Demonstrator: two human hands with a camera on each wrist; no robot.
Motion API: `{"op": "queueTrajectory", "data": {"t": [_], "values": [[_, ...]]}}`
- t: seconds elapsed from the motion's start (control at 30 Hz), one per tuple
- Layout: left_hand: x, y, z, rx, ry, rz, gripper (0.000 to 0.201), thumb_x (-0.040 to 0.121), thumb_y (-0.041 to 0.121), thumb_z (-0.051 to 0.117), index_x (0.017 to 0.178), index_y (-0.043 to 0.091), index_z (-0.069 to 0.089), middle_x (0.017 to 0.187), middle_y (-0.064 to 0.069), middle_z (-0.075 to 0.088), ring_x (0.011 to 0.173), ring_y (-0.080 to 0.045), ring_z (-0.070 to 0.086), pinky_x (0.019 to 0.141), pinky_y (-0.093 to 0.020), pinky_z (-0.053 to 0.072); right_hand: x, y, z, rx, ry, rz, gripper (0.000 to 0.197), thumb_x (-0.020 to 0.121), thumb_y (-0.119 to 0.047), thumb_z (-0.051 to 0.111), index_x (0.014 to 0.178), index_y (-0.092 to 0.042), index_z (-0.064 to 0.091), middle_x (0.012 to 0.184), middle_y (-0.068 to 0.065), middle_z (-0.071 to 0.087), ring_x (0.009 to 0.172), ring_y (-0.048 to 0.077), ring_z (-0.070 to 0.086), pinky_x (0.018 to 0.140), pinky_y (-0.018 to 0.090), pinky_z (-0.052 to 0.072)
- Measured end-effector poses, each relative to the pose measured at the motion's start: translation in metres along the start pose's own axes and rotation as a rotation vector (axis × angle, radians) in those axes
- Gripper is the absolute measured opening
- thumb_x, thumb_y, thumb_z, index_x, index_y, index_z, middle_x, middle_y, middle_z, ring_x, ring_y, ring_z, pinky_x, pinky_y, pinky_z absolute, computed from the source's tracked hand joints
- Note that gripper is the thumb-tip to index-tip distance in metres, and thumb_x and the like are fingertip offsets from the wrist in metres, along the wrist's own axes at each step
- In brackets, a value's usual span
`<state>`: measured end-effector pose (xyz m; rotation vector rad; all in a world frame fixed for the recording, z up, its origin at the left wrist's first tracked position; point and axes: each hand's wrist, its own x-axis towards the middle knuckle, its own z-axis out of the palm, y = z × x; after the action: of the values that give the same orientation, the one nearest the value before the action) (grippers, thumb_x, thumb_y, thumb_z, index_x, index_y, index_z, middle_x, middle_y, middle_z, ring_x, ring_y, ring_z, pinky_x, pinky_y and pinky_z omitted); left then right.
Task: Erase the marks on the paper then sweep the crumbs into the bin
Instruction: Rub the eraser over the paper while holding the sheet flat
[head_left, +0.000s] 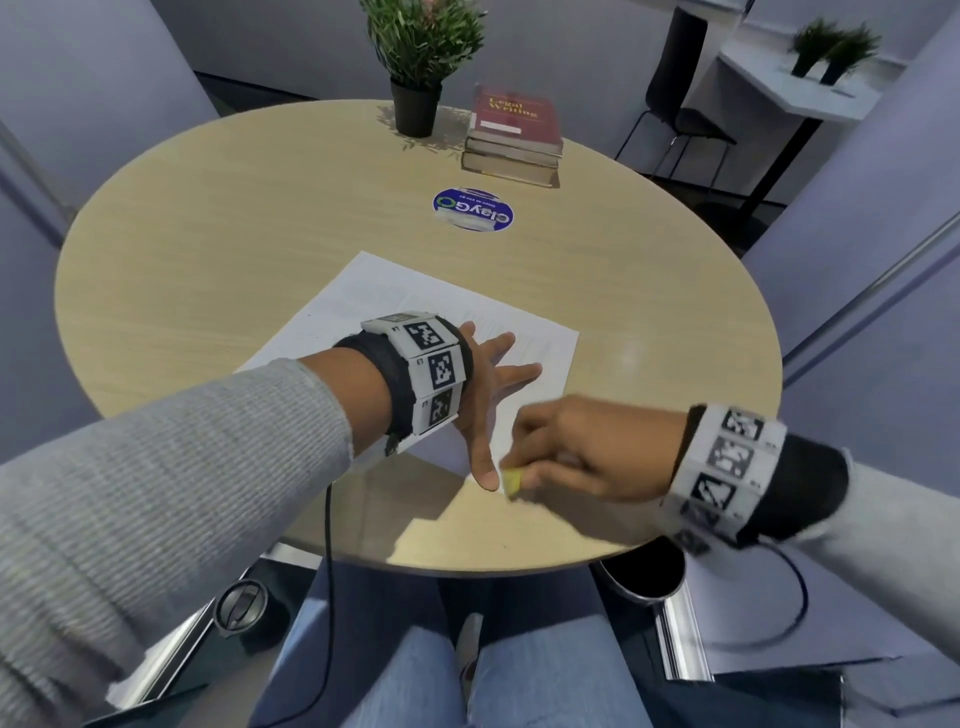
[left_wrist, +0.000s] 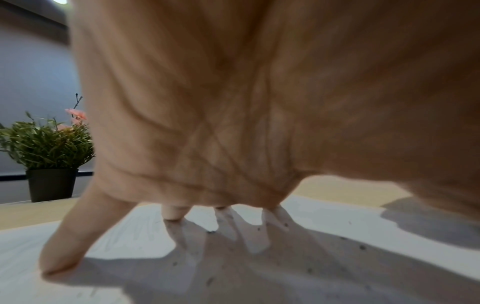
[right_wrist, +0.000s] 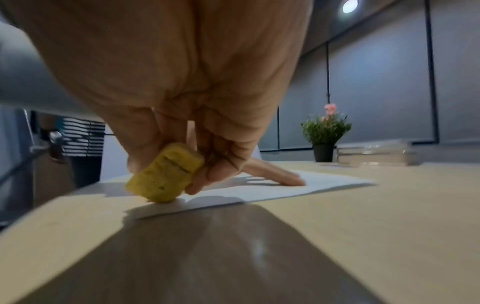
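I am spreading my left hand (head_left: 485, 384) flat, fingers wide, on the sheet of paper (head_left: 415, 306) to keep it from sliding on the round table (head_left: 208, 249), while my right hand (head_left: 582, 447) is pinching a yellow eraser (right_wrist: 165, 174) and pressing its end onto the paper's near corner. Dark crumbs (left_wrist: 361, 246) are lying on the sheet; the bin (head_left: 644, 569) is waiting below the table's edge.

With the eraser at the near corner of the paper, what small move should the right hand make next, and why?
Probably rub the yellow eraser in short strokes over that corner. The right hand pinches it with its tip on the paper, and the left hand lies spread flat on the sheet to steady it. Dark crumbs lie on the paper, so sweeping comes later.
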<state>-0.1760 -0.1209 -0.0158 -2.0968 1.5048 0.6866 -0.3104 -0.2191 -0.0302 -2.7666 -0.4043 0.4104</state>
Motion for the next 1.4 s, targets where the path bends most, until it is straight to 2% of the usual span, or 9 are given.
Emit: {"op": "queueTrajectory", "data": {"t": [0.1, 0.27, 0.4, 0.5, 0.8, 0.93, 1.03, 1.2, 1.4], "values": [[0.002, -0.001, -0.001, 0.026, 0.002, 0.011, 0.132, 0.06, 0.072, 0.072, 0.146, 0.042, -0.024, 0.155, 0.0, -0.033, 0.142, -0.034, -0.027, 0.112, -0.06, -0.003, 0.001, 0.003, -0.005, 0.025, 0.019, 0.058, 0.027, 0.093, -0.027, 0.049, 0.114, -0.019, 0.066, 0.097, 0.001, 0.056, 0.082, 0.013, 0.054, 0.078, 0.021, 0.042], [0.006, -0.026, -0.001, -0.051, 0.121, 0.069, 0.134, 0.054, 0.085, 0.064, 0.148, 0.04, -0.019, 0.159, 0.004, -0.021, 0.145, -0.025, -0.024, 0.114, -0.056, -0.009, -0.022, 0.034, -0.029, 0.171, 0.332, 0.186, 0.031, 0.089, -0.034, 0.052, 0.112, -0.02, 0.067, 0.096, -0.006, 0.061, 0.082, 0.006, 0.058, 0.073, 0.011, 0.041], [0.009, -0.062, 0.003, -0.105, 0.213, -0.047, 0.131, 0.055, 0.086, 0.061, 0.151, 0.035, -0.014, 0.161, -0.004, -0.015, 0.147, -0.03, -0.016, 0.117, -0.055, -0.002, -0.053, 0.05, -0.027, 0.223, 0.431, 0.303, 0.032, 0.088, -0.038, 0.055, 0.117, -0.025, 0.063, 0.098, -0.011, 0.061, 0.085, 0.006, 0.059, 0.074, 0.023, 0.047], [0.011, -0.07, -0.002, -0.102, 0.176, -0.142, 0.125, 0.061, 0.083, 0.062, 0.151, 0.036, -0.011, 0.161, -0.007, -0.014, 0.146, -0.038, -0.01, 0.115, -0.06, 0.006, -0.067, 0.054, -0.02, 0.239, 0.405, 0.368, 0.031, 0.086, -0.032, 0.059, 0.116, -0.027, 0.062, 0.097, -0.009, 0.061, 0.086, 0.005, 0.058, 0.073, 0.016, 0.045], [0.029, -0.008, -0.02, -0.122, 0.177, -0.118, 0.106, 0.071, 0.085, 0.045, 0.152, 0.04, -0.007, 0.159, -0.022, -0.004, 0.141, -0.047, 0.016, 0.111, -0.057, 0.025, -0.047, 0.044, -0.012, 0.192, 0.344, 0.358, 0.02, 0.087, -0.029, 0.061, 0.105, -0.023, 0.069, 0.082, -0.014, 0.059, 0.074, 0.0, 0.055, 0.064, 0.009, 0.037], [0.03, -0.006, -0.015, -0.094, 0.159, -0.1, 0.108, 0.072, 0.08, 0.054, 0.153, 0.036, -0.002, 0.154, -0.021, 0.009, 0.137, -0.045, 0.021, 0.107, -0.056, 0.03, -0.038, 0.047, -0.024, 0.069, 0.28, 0.338, 0.025, 0.089, -0.031, 0.057, 0.11, -0.02, 0.067, 0.089, -0.011, 0.059, 0.072, -0.004, 0.051, 0.066, 0.01, 0.035], [0.028, -0.009, -0.008, -0.092, 0.151, -0.084, 0.11, 0.067, 0.08, 0.059, 0.152, 0.038, 0.004, 0.148, -0.02, 0.019, 0.13, -0.045, 0.031, 0.103, -0.055, 0.035, -0.034, 0.061, -0.038, 0.087, 0.376, 0.373, 0.025, 0.088, -0.027, 0.06, 0.111, -0.019, 0.066, 0.096, -0.003, 0.062, 0.08, 0.006, 0.056, 0.069, 0.008, 0.038], [0.029, -0.009, -0.002, -0.044, 0.141, -0.067, 0.12, 0.053, 0.087, 0.061, 0.148, 0.047, 0.002, 0.138, -0.015, 0.026, 0.123, -0.044, 0.037, 0.098, -0.056, 0.04, -0.02, 0.063, -0.043, 0.088, 0.375, 0.406, 0.024, 0.085, -0.033, 0.064, 0.105, -0.021, 0.068, 0.094, -0.001, 0.064, 0.083, 0.015, 0.057, 0.074, 0.028, 0.046], [0.032, -0.01, -0.005, 0.018, 0.169, -0.081, 0.124, 0.049, 0.09, 0.059, 0.148, 0.049, -0.004, 0.139, -0.011, 0.025, 0.118, -0.037, 0.029, 0.097, -0.051, 0.035, 0.009, 0.033, -0.023, 0.045, 0.162, 0.282, 0.02, 0.081, -0.038, 0.066, 0.091, -0.021, 0.069, 0.074, -0.008, 0.059, 0.068, 0.008, 0.053, 0.067, 0.028, 0.047]]}}
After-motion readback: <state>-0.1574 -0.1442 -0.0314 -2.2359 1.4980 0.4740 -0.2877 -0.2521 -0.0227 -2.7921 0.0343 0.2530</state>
